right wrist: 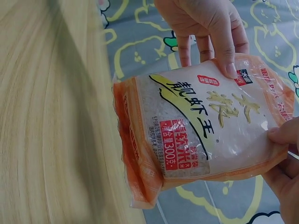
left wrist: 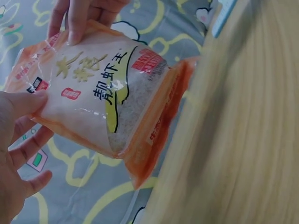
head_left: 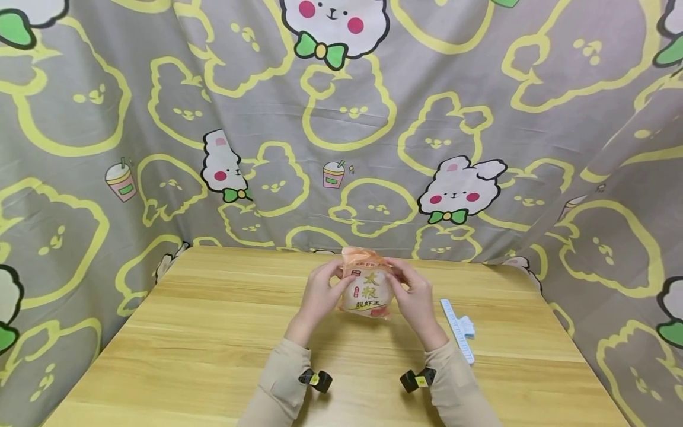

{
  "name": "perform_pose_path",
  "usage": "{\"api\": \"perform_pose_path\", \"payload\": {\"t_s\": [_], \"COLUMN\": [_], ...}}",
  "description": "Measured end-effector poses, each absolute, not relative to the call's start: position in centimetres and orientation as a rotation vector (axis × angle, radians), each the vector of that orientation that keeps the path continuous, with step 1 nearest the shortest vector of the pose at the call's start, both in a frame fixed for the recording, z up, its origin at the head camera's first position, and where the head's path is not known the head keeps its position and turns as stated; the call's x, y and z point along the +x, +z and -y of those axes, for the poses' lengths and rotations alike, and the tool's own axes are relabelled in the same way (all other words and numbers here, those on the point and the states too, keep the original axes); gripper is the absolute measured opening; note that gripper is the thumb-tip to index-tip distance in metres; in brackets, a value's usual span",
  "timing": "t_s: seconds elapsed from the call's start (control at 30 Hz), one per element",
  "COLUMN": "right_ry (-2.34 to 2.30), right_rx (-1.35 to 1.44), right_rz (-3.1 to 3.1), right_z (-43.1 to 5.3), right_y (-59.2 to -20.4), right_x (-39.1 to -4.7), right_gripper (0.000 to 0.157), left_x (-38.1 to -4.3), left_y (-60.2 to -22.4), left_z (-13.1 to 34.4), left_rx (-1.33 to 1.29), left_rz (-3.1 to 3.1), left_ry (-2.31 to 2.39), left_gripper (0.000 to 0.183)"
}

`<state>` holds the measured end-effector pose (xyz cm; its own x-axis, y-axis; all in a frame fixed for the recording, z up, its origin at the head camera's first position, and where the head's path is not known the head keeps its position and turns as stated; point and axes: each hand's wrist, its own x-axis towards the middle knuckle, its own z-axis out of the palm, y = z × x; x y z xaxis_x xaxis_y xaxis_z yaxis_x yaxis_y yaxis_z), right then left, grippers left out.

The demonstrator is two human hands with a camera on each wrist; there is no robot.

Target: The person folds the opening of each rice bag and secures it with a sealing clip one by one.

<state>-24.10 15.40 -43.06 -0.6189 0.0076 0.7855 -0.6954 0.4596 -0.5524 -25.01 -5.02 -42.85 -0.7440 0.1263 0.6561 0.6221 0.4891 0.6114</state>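
A small plastic bag of rice (head_left: 368,290), orange at both ends with a pale printed front, is held up over the table's far part. My left hand (head_left: 320,293) pinches its left side, thumb on the front and fingers behind. On the opposite side my right hand (head_left: 417,296) pinches it the same way. In the left wrist view, white grains show through a window in the rice bag (left wrist: 135,105). The bag's crimped orange end (right wrist: 140,182) points down towards the table in the right wrist view. Both ends look sealed.
A light blue bag clip (head_left: 458,332) lies on the wooden table (head_left: 213,332), right of my right forearm. Grey curtains (head_left: 363,160) with cartoon figures hang behind the table and along both sides. Each wrist carries a small black camera (head_left: 320,381).
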Motion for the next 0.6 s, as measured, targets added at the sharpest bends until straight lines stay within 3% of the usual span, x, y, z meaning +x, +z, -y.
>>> {"api": "perform_pose_path", "payload": {"t_s": [0.6], "right_ry": [1.152], "right_rx": [0.62], "right_rz": [1.993], "right_z": [-14.7], "right_y": [-43.2], "right_x": [-23.8], "right_gripper": [0.032], "left_x": [-23.9], "left_y": [-43.6], "left_z": [5.6], "left_rx": [-0.579], "left_rz": [2.147], "left_ry": [-1.087], "left_gripper": [0.019]}}
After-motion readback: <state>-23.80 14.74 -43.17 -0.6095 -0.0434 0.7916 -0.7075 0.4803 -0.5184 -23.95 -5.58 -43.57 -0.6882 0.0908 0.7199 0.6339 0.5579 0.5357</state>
